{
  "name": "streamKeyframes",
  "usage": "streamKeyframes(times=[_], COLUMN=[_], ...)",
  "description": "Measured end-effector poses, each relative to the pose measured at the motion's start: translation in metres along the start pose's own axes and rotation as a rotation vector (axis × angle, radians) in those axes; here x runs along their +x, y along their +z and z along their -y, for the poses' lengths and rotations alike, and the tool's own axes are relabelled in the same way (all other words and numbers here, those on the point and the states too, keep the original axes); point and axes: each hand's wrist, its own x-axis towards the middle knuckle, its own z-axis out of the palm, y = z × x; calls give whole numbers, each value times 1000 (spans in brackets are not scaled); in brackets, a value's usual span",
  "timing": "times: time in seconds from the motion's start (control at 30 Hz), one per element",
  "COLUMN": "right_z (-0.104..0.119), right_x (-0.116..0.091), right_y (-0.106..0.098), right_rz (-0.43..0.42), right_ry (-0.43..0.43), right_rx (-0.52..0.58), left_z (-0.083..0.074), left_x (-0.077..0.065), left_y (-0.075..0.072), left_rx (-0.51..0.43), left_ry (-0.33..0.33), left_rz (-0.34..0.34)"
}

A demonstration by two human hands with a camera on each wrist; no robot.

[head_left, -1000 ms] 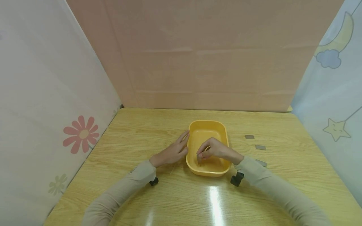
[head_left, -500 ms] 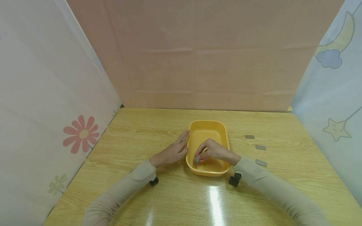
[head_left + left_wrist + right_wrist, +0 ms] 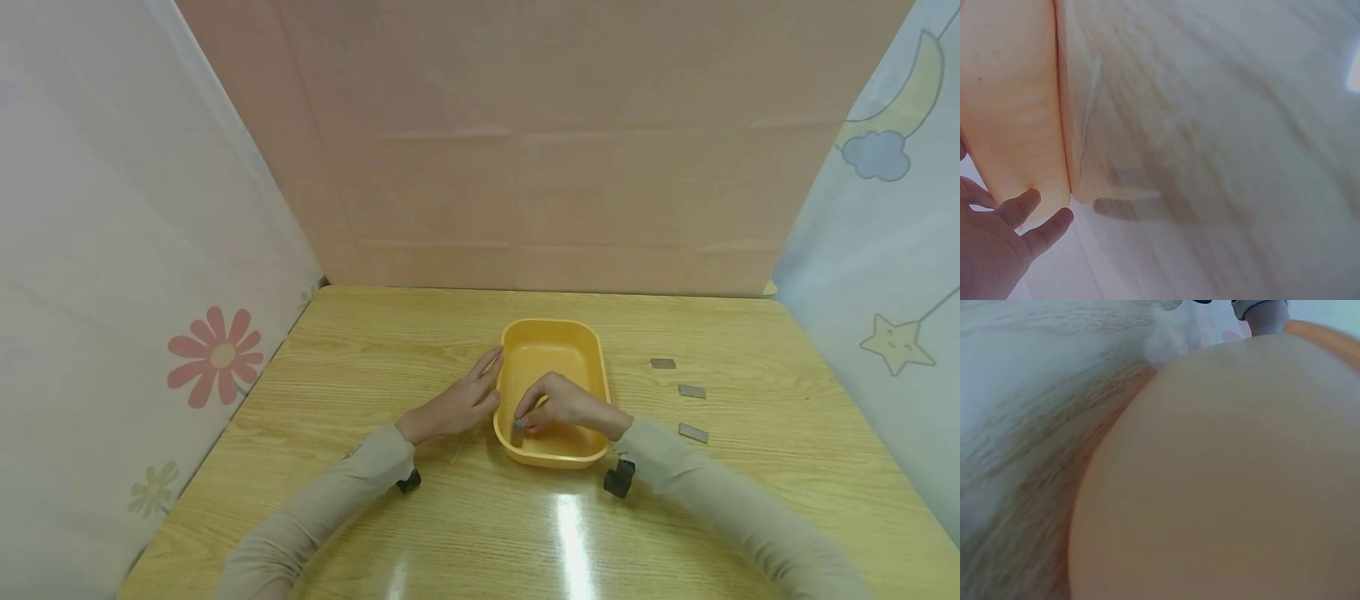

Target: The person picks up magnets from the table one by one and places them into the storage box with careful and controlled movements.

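Right hand down inside the yellow tub, fingers pinching a small grey tile low by the near left corner, left hand flat and straight against the tub's outer wall, likely keeping it from sliding.

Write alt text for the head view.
A person's right hand pinches a small grey tile inside a yellow tub on a wooden table, while the left hand rests against the tub's left wall. Three more grey tiles lie to the right.
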Motion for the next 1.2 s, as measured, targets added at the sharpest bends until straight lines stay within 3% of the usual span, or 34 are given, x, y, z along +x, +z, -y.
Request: streamKeyframes(times=[0.27, 1.2], right_z=[1, -6], right_x=[3, 5], right_y=[2, 4], right_rz=[-13, -35], right_ry=[10, -2], right_rx=[-50, -32], left_z=[0, -2], left_x=[0, 0], left_y=[0, 0], left_rx=[0, -5], left_ry=[-5, -26], left_rz=[-1, -6])
